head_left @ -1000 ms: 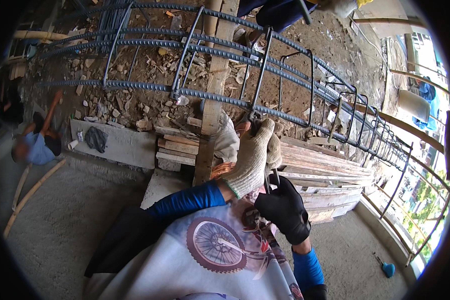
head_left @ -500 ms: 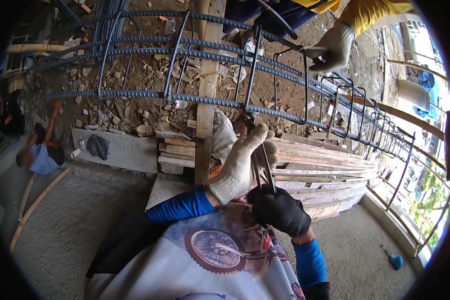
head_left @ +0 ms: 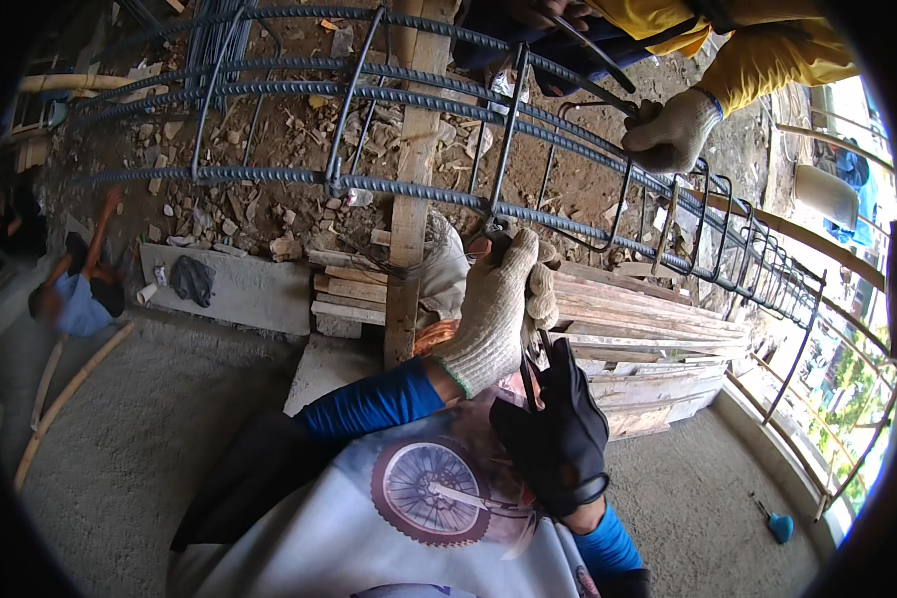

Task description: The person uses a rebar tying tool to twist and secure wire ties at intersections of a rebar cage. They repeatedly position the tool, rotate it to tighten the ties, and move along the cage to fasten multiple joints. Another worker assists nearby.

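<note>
My left hand (head_left: pixel 490 317), in a white knitted glove, is closed round the upper part of a pair of pincers, just below a joint of the rebar cage (head_left: pixel 419 189). My right hand (head_left: pixel 558 429), in a black glove, grips the lower ends of the pincers' handles (head_left: pixel 532 371). The dark tool head (head_left: pixel 492 231) lies against the lowest ribbed bar, where a stirrup (head_left: pixel 508 130) crosses it. Whether tie wire is in its jaws cannot be seen. At upper right, a co-worker's white-gloved hand (head_left: pixel 673 130) is closed at a stirrup on the cage.
An upright timber (head_left: pixel 409 239) crosses behind the cage. Stacked planks (head_left: pixel 648 324) lie beyond my hands, and rubble (head_left: pixel 269 214) covers the ground under the bars. Another person (head_left: pixel 80 299) is at far left. A blue object (head_left: pixel 781 526) lies on the concrete floor at right.
My right hand has turned, its fingers now pointing up along the handles. My left hand has shifted slightly right, covering more of the pincers. The co-worker's hand has moved slightly down and closed.
</note>
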{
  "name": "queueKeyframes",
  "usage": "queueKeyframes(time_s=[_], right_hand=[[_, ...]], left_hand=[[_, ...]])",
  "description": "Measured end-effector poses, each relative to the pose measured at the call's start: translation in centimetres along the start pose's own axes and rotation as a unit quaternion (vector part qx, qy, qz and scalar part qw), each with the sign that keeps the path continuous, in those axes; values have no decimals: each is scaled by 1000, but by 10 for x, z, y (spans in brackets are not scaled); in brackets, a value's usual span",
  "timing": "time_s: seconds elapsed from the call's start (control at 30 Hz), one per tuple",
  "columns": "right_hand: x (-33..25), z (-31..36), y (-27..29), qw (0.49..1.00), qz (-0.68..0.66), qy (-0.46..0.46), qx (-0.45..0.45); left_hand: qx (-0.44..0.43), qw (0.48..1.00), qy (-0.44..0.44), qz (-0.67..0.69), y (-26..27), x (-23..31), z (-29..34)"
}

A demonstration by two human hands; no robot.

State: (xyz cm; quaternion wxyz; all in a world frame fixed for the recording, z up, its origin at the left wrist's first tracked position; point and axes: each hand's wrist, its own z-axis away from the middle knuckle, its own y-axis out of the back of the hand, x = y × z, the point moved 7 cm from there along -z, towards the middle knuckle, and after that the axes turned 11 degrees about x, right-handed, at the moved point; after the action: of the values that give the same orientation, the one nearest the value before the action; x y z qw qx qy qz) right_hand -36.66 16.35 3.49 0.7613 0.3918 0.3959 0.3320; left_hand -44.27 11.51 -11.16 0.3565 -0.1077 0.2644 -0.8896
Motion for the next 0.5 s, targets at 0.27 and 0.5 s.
queueKeyframes(time_s=[0.27, 0.5], right_hand=[[20, -9, -34, 999, 3, -5, -39], [13, -25, -55, 839, -459, 116, -268]], left_hand=[[57, 992, -73, -80, 11, 6, 3], [-57, 997, 43, -17, 5, 15, 15]])
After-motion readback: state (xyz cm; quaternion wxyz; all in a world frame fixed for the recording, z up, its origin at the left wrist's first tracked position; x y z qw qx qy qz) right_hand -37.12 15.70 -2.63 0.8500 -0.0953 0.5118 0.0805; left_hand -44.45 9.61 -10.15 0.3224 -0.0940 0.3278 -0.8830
